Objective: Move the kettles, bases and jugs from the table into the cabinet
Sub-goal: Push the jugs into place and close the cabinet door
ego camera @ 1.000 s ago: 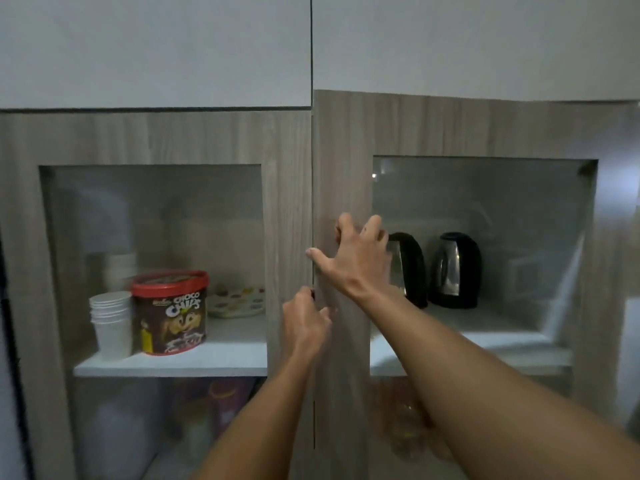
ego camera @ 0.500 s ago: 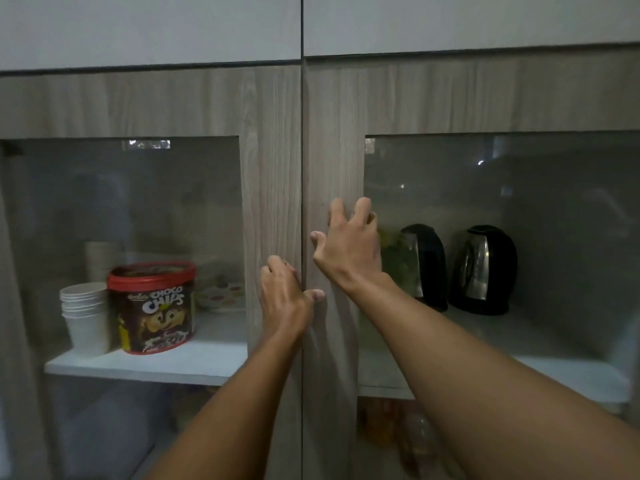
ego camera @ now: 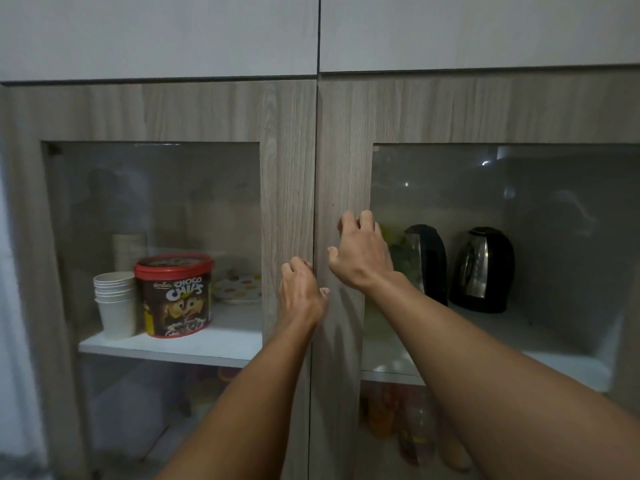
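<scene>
Two black and steel kettles stand on the white shelf (ego camera: 540, 355) behind the right glass door: one kettle (ego camera: 427, 261) near the door frame, the other kettle (ego camera: 483, 270) to its right. A pale green jug (ego camera: 403, 261) shows dimly behind my right wrist. Both wooden cabinet doors are closed, the right door (ego camera: 343, 161) meeting the left door (ego camera: 287, 161) at the middle seam. My right hand (ego camera: 360, 258) presses flat on the right door's frame with fingers spread. My left hand (ego camera: 301, 289) rests on the left door's edge, fingers curled at the seam, holding nothing.
Behind the left glass stand a red-lidded Choco Chips tub (ego camera: 175, 294), a stack of white paper cups (ego camera: 116, 303) and a dotted plate (ego camera: 239, 287). Blurred bottles sit on the lower shelves. White upper cabinet doors (ego camera: 159, 32) run above.
The right door, slightly ajar a second ago, has swung flush with the left one. Both hands stayed on the door frames near the seam while the view shifted closer.
</scene>
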A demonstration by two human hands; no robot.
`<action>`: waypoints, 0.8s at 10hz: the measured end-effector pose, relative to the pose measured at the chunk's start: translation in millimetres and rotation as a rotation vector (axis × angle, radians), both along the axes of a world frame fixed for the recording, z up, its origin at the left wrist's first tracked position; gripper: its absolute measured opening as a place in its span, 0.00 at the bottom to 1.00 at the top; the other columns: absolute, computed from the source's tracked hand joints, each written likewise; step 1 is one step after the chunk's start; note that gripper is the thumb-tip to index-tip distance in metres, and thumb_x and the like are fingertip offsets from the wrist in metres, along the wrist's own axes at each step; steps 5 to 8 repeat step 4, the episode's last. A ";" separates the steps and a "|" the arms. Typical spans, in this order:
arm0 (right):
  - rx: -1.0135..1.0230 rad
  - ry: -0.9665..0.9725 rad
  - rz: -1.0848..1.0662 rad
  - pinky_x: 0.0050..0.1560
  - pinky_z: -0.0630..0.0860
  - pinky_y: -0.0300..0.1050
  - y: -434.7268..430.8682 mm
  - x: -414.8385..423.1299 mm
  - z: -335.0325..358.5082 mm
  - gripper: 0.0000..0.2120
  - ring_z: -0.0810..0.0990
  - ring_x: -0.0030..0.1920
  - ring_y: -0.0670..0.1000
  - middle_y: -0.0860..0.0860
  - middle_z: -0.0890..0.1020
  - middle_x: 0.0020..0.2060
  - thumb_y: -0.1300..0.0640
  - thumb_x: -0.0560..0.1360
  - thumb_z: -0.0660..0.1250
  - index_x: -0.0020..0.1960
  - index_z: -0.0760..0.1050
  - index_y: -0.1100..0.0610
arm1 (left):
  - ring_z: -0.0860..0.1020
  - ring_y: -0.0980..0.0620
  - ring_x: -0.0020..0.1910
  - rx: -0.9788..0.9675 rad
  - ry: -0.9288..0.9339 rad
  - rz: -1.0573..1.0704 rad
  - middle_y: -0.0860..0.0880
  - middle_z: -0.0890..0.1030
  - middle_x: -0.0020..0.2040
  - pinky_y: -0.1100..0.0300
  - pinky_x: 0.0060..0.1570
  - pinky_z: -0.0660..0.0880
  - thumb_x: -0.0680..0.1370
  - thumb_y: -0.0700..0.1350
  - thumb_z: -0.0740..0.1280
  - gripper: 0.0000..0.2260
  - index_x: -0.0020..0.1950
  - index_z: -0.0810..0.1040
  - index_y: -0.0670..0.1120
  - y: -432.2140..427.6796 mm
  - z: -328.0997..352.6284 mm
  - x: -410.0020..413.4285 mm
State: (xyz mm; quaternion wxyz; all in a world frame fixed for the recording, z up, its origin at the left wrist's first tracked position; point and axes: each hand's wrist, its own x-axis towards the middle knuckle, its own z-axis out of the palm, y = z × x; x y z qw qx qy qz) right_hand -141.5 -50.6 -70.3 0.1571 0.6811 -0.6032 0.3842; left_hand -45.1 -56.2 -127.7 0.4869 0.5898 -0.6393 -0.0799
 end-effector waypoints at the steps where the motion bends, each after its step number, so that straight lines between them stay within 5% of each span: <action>1: 0.051 0.007 0.006 0.57 0.76 0.52 7.9 4.3 1.4 0.22 0.72 0.58 0.56 0.56 0.69 0.63 0.54 0.76 0.67 0.67 0.66 0.57 | 0.73 0.49 0.56 0.009 -0.021 -0.036 0.45 0.70 0.63 0.57 0.55 0.73 0.76 0.41 0.70 0.20 0.66 0.68 0.44 5.8 -0.2 4.4; 3: 0.208 -0.005 0.020 0.67 0.71 0.58 37.1 19.5 -1.4 0.31 0.68 0.70 0.60 0.57 0.64 0.73 0.54 0.77 0.66 0.76 0.58 0.58 | 0.72 0.44 0.65 0.025 -0.085 -0.083 0.43 0.68 0.69 0.53 0.63 0.72 0.78 0.41 0.68 0.25 0.72 0.63 0.42 35.4 -5.1 23.9; 8: 0.251 -0.050 0.003 0.68 0.69 0.59 57.3 29.7 -8.1 0.31 0.67 0.71 0.60 0.57 0.65 0.74 0.54 0.78 0.65 0.76 0.57 0.58 | 0.71 0.45 0.66 0.005 -0.080 -0.111 0.43 0.67 0.69 0.53 0.64 0.71 0.78 0.41 0.67 0.25 0.73 0.63 0.43 60.8 -10.9 43.0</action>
